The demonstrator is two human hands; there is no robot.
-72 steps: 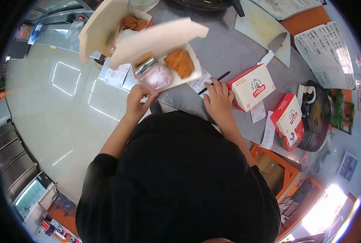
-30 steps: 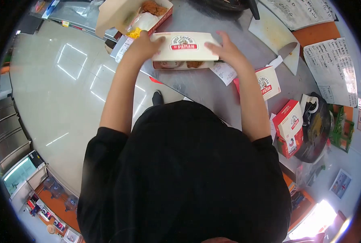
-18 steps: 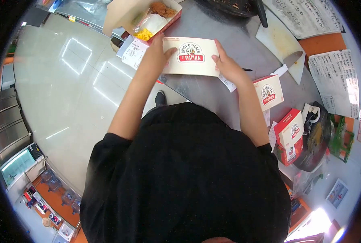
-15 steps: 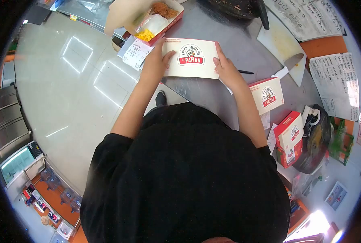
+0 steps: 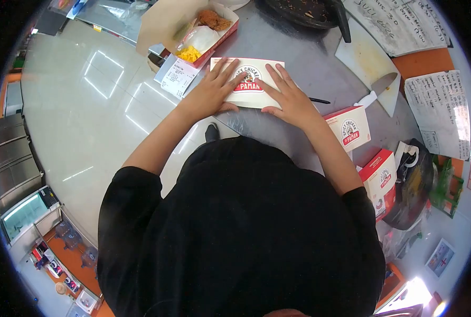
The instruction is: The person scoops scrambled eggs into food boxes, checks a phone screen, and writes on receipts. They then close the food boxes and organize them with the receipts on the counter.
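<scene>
A closed white-and-red cardboard food box (image 5: 250,99) with a "Spicy Chicken di Paman" logo lies on the counter in front of me. My left hand (image 5: 212,91) rests with fingers spread over the left part of its lid. On the lid's right part lies my right hand (image 5: 291,101), its fingers also stretched out. Both thumbs are at the near edge, and the fingers partly cover the logo. Just beyond my left hand stands an open food box (image 5: 226,41) holding rice, fried chicken (image 5: 213,20) and something yellow (image 5: 188,54).
A receipt (image 5: 179,78) lies at the counter's left edge. To the right are a black pen (image 5: 320,101), a knife (image 5: 383,83) on a cutting board (image 5: 359,50), and two more closed boxes (image 5: 351,127). A dark stone mortar (image 5: 304,11) sits at the back.
Both hands have shifted from gripping the box's sides to lying flat on its lid. The box's top looks shallower and slightly lower in view.
</scene>
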